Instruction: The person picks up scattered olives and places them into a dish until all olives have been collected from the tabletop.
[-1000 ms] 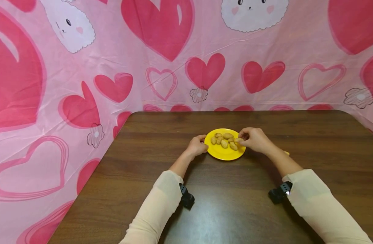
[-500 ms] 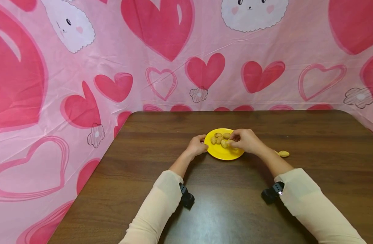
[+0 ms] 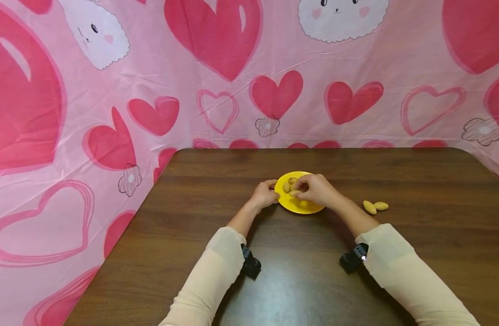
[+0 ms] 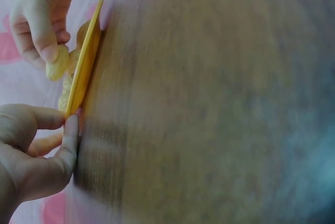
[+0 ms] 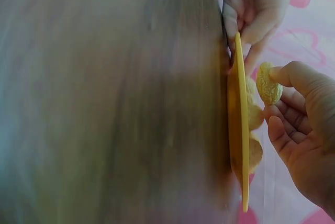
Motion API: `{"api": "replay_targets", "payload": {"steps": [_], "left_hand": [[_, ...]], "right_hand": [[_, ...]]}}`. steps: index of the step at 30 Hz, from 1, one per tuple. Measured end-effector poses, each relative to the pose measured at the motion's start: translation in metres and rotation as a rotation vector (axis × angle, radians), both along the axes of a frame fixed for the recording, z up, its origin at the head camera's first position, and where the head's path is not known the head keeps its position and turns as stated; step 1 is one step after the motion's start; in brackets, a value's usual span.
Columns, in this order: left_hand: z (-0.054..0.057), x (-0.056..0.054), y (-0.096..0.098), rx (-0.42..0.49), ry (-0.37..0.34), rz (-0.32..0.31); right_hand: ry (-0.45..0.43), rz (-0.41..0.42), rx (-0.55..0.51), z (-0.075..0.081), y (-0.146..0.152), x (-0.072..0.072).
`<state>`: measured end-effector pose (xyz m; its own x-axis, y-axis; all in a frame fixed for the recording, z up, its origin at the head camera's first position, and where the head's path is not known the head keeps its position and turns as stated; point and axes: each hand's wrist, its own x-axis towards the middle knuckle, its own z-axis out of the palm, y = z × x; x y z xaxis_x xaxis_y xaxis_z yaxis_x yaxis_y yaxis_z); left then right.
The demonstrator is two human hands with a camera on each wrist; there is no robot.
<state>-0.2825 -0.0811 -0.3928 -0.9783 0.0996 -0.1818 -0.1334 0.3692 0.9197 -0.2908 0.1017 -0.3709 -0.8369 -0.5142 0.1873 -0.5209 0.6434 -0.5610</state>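
Note:
A small yellow plate [image 3: 291,206] sits on the table with several tan, oval, wrinkled nut-like pieces [image 3: 287,187] on it. My left hand [image 3: 264,194] pinches the plate's left rim between thumb and fingers, as the left wrist view shows. Over the plate, my right hand [image 3: 317,190] holds one yellowish nut-like piece [image 5: 269,84] between thumb and fingertips, just above the others. In the head view that hand hides part of the plate and some of the pieces.
Two more such pieces [image 3: 369,207] lie close together on the brown table [image 3: 184,244], right of the plate. Behind and to the left hangs a pink cloth [image 3: 233,106] printed with hearts. Each forearm wears a black wrist camera [image 3: 354,258].
My right hand has moved left across the plate, from its right rim toward the middle, uncovering the two pieces on the table. My left hand keeps its grip on the rim.

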Motion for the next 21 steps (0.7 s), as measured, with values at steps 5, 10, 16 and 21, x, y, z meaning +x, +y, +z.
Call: {"api": "replay_targets", "payload": {"steps": [5, 10, 16, 21], "left_hand": [[0.001, 0.001, 0.000, 0.018, -0.009, -0.003], [0.001, 0.000, 0.000, 0.024, -0.011, -0.001], [0.001, 0.001, 0.000, 0.023, -0.004, 0.001], [0.001, 0.001, -0.001, 0.010, -0.006, 0.000]], "right_hand": [[0.021, 0.031, 0.019, 0.001, -0.007, 0.001], [0.026, 0.053, 0.066, 0.003, -0.011, 0.004], [0.018, 0.079, 0.139, 0.005, -0.013, 0.005], [0.008, 0.072, 0.168, 0.003, -0.013, 0.005]]}}
